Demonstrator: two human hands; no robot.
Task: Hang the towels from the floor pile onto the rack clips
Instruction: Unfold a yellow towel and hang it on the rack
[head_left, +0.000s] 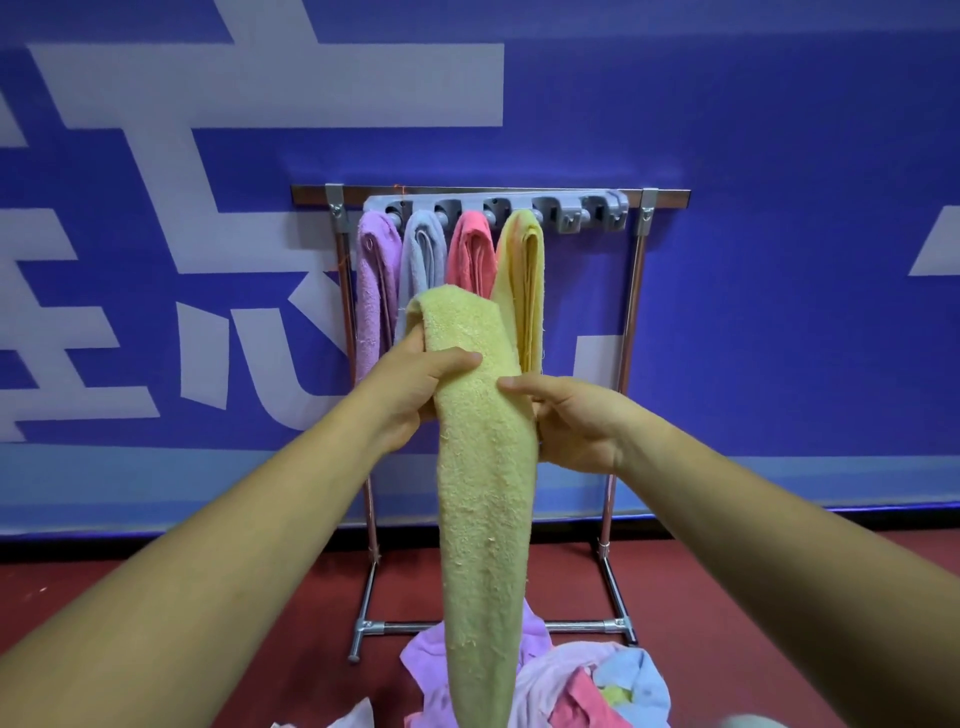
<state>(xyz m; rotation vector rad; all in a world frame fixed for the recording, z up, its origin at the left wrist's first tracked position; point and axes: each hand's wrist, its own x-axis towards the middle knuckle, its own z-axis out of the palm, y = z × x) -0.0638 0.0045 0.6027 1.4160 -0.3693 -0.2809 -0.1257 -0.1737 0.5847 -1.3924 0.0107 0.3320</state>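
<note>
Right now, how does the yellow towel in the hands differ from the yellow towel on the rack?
The held yellow towel is gripped by the left hand and right hand; the hung yellow towel hangs from the clip bar. The held one looks fluffy and paler; the hung one flatter, warmer. Both are folded into long strips.

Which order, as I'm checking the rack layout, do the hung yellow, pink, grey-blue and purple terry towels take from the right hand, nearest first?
From the right hand:
1. Yellow terry towel, rightmost hung.
2. Pink terry towel, next leftward.
3. Grey-blue terry towel, further left.
4. Purple terry towel, left end of the rack.
</note>
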